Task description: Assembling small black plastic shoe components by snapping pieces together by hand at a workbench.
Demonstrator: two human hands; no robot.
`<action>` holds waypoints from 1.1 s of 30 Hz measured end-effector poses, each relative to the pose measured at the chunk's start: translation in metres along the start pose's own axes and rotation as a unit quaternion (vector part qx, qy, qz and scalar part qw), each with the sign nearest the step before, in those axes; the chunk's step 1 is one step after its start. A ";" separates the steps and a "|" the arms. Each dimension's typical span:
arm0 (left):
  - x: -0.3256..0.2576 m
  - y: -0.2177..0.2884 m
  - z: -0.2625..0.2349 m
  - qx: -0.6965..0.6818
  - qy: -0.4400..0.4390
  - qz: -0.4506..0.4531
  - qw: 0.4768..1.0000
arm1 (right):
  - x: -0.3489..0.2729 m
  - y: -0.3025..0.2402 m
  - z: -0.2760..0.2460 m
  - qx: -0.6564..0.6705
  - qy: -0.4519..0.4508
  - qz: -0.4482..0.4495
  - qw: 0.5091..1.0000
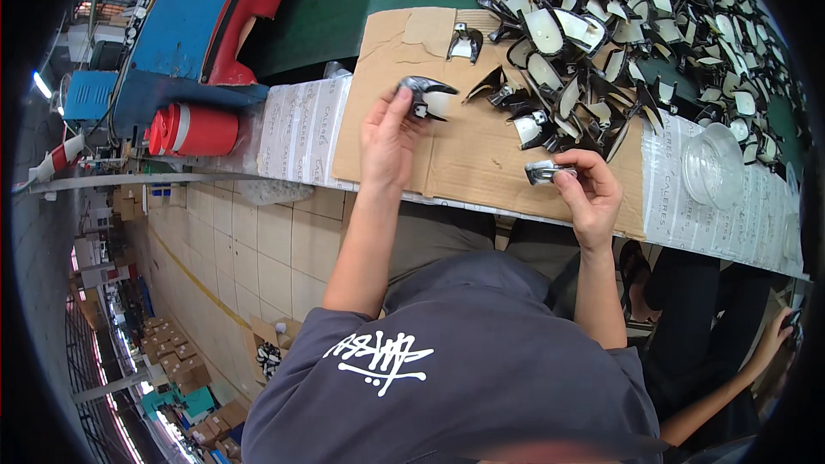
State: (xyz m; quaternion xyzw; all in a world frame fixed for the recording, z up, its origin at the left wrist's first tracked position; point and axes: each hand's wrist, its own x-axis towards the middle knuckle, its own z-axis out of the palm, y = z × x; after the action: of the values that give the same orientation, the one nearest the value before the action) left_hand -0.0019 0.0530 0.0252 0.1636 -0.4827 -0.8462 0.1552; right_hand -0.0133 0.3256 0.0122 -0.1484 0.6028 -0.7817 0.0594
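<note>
My left hand (392, 131) pinches a glossy black curved piece (427, 90) with a cream inner face and pointed ends, held over the cardboard's left part. In the fingers of my right hand (589, 193) is another shiny black piece (543, 174), turned so that mostly its dark side shows, near the cardboard's front edge. What exactly these parts are cannot be told. A similar piece (465, 45) lies alone farther back on the cardboard (391, 43). Beyond my right hand rises a large heap of such black-and-cream pieces (563, 69), some reaching onto the cardboard.
A clear plastic bowl (713, 167) stands on the paper-covered table edge at the right. A red cylindrical container (204, 130) is at the left, below a blue machine housing (176, 30). At the lower right another person's arm (730, 391) shows.
</note>
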 end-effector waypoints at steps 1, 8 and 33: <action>-0.010 -0.003 0.002 0.000 0.005 0.000 1.000 | 0.000 0.001 0.000 0.001 -0.004 0.003 1.000; -0.058 -0.020 0.021 -0.181 -0.059 -0.228 0.955 | 0.001 0.004 0.001 0.019 0.015 0.001 1.000; -0.060 -0.035 0.054 -0.195 -0.149 -0.246 0.938 | 0.004 -0.045 0.024 -0.270 0.060 -0.195 0.941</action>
State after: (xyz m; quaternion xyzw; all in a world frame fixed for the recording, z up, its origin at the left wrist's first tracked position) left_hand 0.0256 0.1365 0.0282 0.1158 -0.2706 -0.9501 -0.1032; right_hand -0.0063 0.3145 0.0614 -0.2263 0.7528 -0.5933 -0.1733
